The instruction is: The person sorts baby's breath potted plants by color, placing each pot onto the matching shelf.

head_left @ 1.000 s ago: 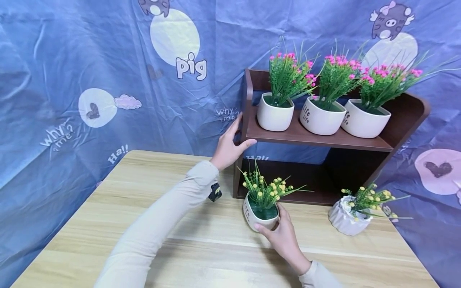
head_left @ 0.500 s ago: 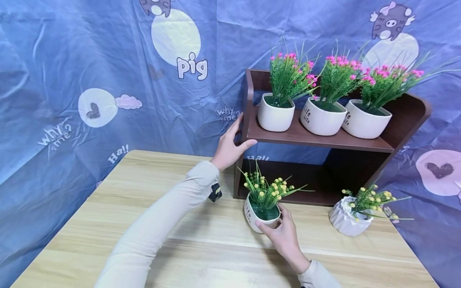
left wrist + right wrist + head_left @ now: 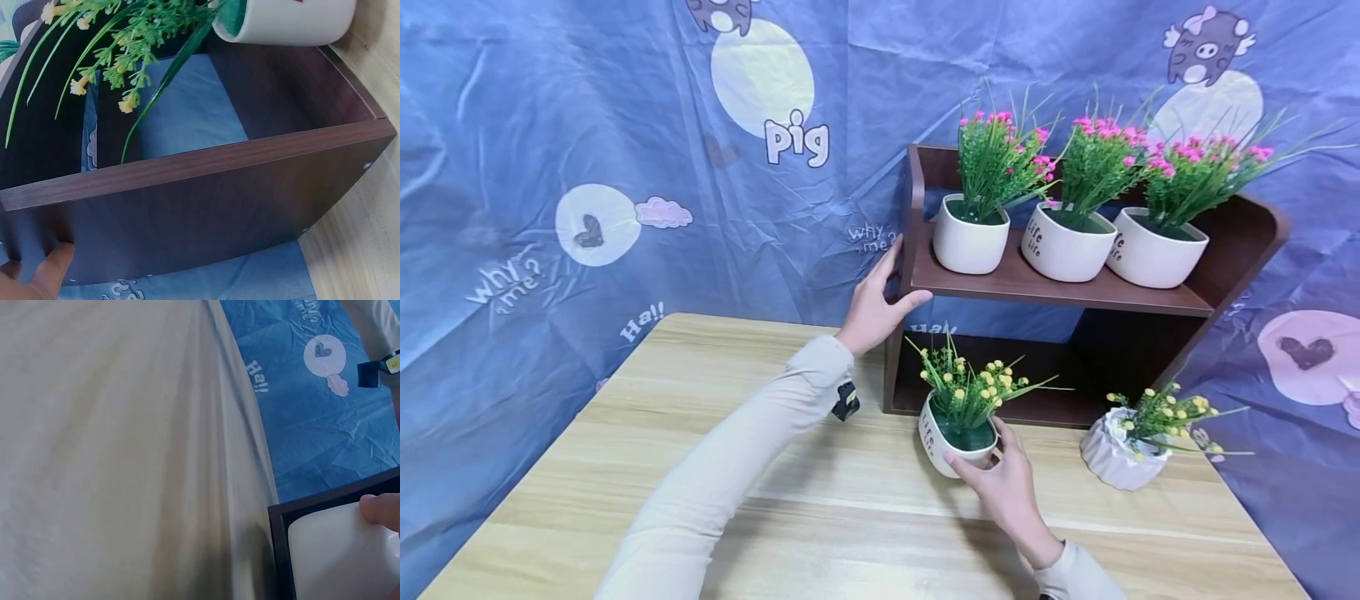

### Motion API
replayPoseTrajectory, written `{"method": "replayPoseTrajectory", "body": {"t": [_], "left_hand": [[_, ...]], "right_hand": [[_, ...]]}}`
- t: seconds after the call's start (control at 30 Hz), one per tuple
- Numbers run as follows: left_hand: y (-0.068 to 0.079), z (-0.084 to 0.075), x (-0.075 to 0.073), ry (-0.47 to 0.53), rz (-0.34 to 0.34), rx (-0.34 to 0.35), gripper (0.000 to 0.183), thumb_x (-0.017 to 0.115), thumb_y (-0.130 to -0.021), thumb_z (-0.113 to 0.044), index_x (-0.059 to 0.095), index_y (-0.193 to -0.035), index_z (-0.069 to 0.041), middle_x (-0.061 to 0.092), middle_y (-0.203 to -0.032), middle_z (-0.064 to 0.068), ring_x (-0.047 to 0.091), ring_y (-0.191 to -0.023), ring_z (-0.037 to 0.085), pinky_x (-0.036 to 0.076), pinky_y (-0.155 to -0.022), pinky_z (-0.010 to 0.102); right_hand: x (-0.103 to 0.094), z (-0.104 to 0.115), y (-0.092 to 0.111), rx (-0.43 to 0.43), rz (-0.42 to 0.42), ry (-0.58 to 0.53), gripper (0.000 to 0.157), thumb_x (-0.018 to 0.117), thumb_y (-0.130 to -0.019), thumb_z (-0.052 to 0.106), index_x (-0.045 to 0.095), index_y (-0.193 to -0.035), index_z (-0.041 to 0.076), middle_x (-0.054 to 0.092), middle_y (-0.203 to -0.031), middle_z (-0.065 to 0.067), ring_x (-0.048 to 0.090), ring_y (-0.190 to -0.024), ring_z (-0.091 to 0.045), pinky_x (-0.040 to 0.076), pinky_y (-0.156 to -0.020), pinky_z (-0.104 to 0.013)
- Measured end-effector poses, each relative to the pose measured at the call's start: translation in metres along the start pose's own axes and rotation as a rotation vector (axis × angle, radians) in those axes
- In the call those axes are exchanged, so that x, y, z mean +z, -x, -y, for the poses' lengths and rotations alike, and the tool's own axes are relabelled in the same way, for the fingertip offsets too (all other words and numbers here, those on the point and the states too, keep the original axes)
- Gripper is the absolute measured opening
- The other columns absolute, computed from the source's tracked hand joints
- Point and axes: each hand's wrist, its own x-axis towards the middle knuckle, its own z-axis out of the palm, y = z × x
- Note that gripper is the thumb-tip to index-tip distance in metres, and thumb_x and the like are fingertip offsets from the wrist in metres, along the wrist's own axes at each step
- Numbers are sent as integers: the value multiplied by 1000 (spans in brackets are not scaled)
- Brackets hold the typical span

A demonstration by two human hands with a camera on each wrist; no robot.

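Note:
My right hand [image 3: 1009,490] grips a white pot with yellow artificial flowers [image 3: 958,454], thumb at its front and fingers at its right side. The pot bears "Life" lettering and tilts slightly in front of the shelf's lower opening. In the right wrist view, the thumb [image 3: 381,509] presses the pot's white wall [image 3: 337,556]. My left hand [image 3: 876,307] rests on the left side of a dark brown two-tier shelf [image 3: 1060,292], fingers extended along the outer panel and thumb across the front edge. In the left wrist view, fingertips [image 3: 57,253] touch that side panel [image 3: 187,219].
Three white pots with pink flowers, left [image 3: 972,242], middle [image 3: 1067,250] and right [image 3: 1157,254], stand on the upper tier. A ridged white pot with yellow flowers [image 3: 1123,458] stands at the shelf's right front on the wooden table [image 3: 647,417]. A blue printed cloth [image 3: 625,100] hangs behind.
My right hand has shifted the yellow-flowered pot a little to the right and slightly up toward the shelf. The left hand stays on the shelf's side.

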Motion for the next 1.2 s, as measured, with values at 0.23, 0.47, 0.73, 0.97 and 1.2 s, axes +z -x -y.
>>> {"method": "replayPoseTrajectory", "body": {"t": [0.23,0.47,0.73,0.97,1.2], "left_hand": [[0,0,0,-5,3,-9,87,74,-85,-30,22,-154,-19,26,-157,0,43,-134,22,36,-110,27],[0,0,0,-17,2,-15,87,74,-85,-30,22,-154,-20,26,-157,1,44,-133,22,36,-110,28],[0,-1,0,-16,14,-18,86,72,-86,-31,21,-154,-22,26,-157,-1,44,-133,23,41,-106,29],[-1,0,1,-17,9,-9,86,73,-86,-30,22,-154,-21,27,-157,-1,46,-132,23,42,-105,29],[-1,3,1,3,7,6,86,73,-86,-28,22,-154,-19,28,-156,2,47,-131,28,46,-102,34]], "right_hand": [[-2,2,-14,0,-47,-5,88,85,-72,16,35,-140,-10,41,-136,-28,47,-123,-41,46,-100,-47],[0,6,-31,-3,-84,15,88,85,-73,21,37,-140,-9,42,-132,-27,47,-117,-38,45,-97,-46],[9,5,-56,-25,-150,46,85,85,-72,25,41,-138,-7,46,-128,-26,46,-116,-36,41,-97,-46],[22,2,-75,10,-205,38,85,85,-70,29,43,-136,-6,48,-128,-26,46,-116,-40,37,-100,-49],[34,3,-92,33,-238,42,84,85,-70,29,44,-136,-5,49,-128,-26,46,-117,-40,36,-102,-50]]}}
